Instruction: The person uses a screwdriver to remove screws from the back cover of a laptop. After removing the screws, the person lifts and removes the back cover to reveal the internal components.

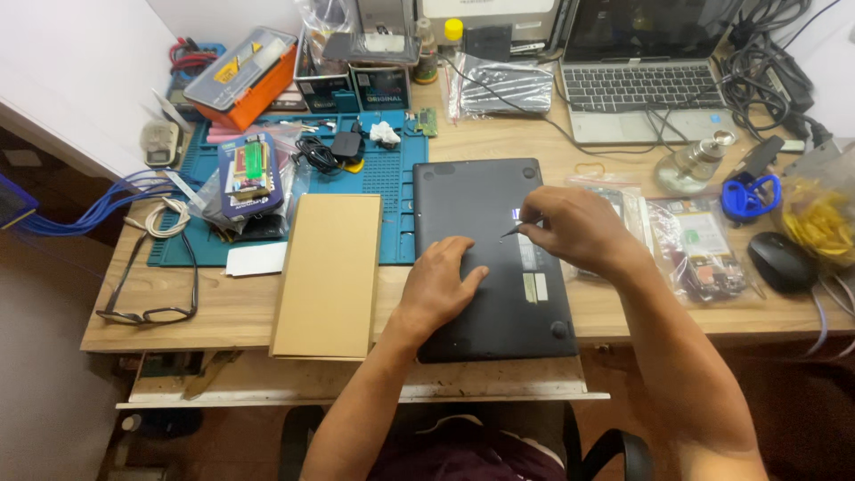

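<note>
Black laptop (492, 258) upside down on table (240, 312): left hand (441, 283) flat, open, steadying; right hand (574, 230) pinching thin tool (515, 230); best kept upright, gently pressed.

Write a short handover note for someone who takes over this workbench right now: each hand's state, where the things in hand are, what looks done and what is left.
Left hand: flat, palm down on the upturned dark laptop, steadying it.
Right hand: pinching a thin metal tool, its tip on the laptop's bottom panel near the stickers.
The laptop lies bottom up at the desk's front edge, between a flat cardboard box and bagged parts.
Done: laptop flipped and held.
Left: the bottom panel still sits in place; whether any screws are out cannot be told.
</note>
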